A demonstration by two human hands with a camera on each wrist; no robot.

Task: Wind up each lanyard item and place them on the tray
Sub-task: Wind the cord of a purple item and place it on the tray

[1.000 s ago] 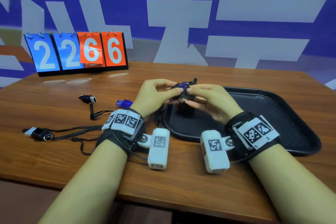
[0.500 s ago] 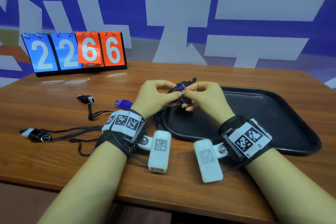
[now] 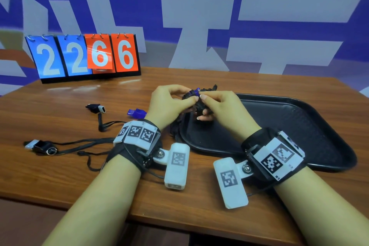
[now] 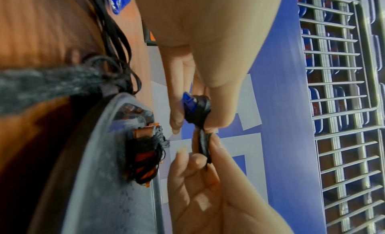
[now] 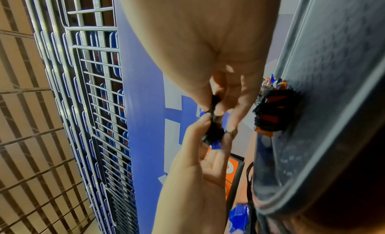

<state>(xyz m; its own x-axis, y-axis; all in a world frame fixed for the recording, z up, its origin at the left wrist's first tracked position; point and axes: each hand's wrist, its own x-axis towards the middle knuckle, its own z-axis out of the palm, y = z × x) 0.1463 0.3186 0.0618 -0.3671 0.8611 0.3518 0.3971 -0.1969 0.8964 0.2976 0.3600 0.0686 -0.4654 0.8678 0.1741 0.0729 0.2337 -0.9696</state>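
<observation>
A blue whistle point(image 4: 188, 100) wound in black cord point(image 4: 199, 111) is held in the air between both hands, above the near left end of the tray point(image 3: 295, 118). The left hand point(image 3: 169, 104) pinches the wound bundle between thumb and fingers; the right hand point(image 3: 221, 108) pinches the loose end of the cord point(image 4: 205, 145) just beside it, its other fingers curled.

On the tray lies an orange whistle point(image 4: 145, 156), already wrapped in black cord. The tray sits on the right part of the wooden surface point(image 3: 60, 166).

To the left of the hands, three more items lie unwound on the surface: a second blue whistle point(image 3: 136, 113) just beside the left wrist, a black-and-white one point(image 3: 95, 108) farther left, and another black one point(image 3: 41, 147) near the left edge, their cords trailing loose. A flip scoreboard point(image 3: 83, 57) reading 2266 stands at the far left.
</observation>
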